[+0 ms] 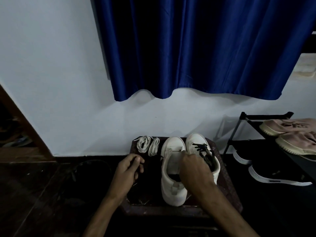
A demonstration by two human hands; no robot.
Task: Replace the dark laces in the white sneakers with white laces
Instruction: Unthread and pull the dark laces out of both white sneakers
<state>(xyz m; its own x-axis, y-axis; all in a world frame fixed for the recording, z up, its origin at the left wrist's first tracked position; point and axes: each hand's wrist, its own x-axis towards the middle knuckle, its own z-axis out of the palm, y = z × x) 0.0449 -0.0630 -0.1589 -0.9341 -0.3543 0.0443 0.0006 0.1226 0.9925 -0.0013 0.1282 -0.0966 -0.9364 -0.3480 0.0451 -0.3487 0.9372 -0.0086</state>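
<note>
The job looks about a quarter done, by my reckoning. Two sneakers stand side by side on the small dark bench (228, 187), toes to the wall. The left sneaker (171, 190) shows bare eyelets and an open tongue, with no lace in it that I can see. The right sneaker (196, 140) is still threaded with its dark lace (202, 149), loose and straggling near the collar. The white laces (147, 145) lie in two neat coils at the far left corner of the bench, untouched. What is left, then, is to strip the right sneaker and thread both with white.

The right hand (193, 168) sits on top of the pair, its back to me. Its fingers curl down at the inner edge of the right sneaker, just at the near end of the dark lace. Whether they pinch the lace or only the shoe I cannot tell, as the hand hides them.

The left hand (129, 169) hovers over the bench just left of the left sneaker, fingers curled with thumb against forefinger as though pinching. It is too dim to tell if anything is in it. The white coils lie just beyond its fingertips, apart from it.
</note>
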